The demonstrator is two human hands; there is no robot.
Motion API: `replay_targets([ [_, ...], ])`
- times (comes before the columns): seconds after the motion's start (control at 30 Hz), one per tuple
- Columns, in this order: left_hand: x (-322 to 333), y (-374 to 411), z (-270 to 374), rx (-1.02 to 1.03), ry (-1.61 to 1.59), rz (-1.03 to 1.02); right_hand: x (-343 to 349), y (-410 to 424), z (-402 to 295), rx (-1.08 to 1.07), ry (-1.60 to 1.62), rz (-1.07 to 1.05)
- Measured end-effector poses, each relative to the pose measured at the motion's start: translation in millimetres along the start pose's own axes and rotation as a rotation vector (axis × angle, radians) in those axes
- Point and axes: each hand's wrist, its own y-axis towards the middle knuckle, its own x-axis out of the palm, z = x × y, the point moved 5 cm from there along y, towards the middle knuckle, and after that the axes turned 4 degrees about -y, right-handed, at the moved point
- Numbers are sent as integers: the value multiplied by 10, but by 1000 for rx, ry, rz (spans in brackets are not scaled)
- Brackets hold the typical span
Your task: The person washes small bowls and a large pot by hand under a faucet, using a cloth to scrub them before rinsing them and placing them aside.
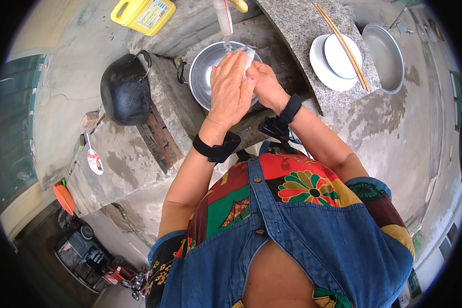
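Note:
Over a metal pan (199, 79) with black side handles, both hands are close together. My left hand (231, 82) is held flat with its fingers extended, its palm against a whitish translucent thing (249, 56), perhaps a cloth or a plastic piece. My right hand (267, 84) has its fingers curled at the right side of that thing and seems to pinch its edge. Above the pan, a pale hose or sleeve with a red line (223, 19) points down, and water runs from its end into the pan. The pan stands in a concrete sink (288, 63).
A black wok (125, 92) leans left of the sink. At the top is a yellow jug (144, 15). White bowls (323, 73) with wooden chopsticks (340, 44) across them stand on the granite slab (292, 19). A metal basin (389, 57) is beyond, at right.

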Motion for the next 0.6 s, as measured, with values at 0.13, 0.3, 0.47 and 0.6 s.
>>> replay_targets([
  [0.13, 43, -32, -778, -577, -504, -133, 181, -175, -198, 27, 54, -31],
  [0.3, 45, -181, -687, -869, -911, 217, 230, -82, -327, 145, 331, 92],
  [0.47, 65, -293, -265, -176, -52, 197, 171, 125, -211, 294, 556, 149],
  [0.6, 188, -285, -54, 95, 245, 17, 109, 160, 22, 355, 437, 275],
])
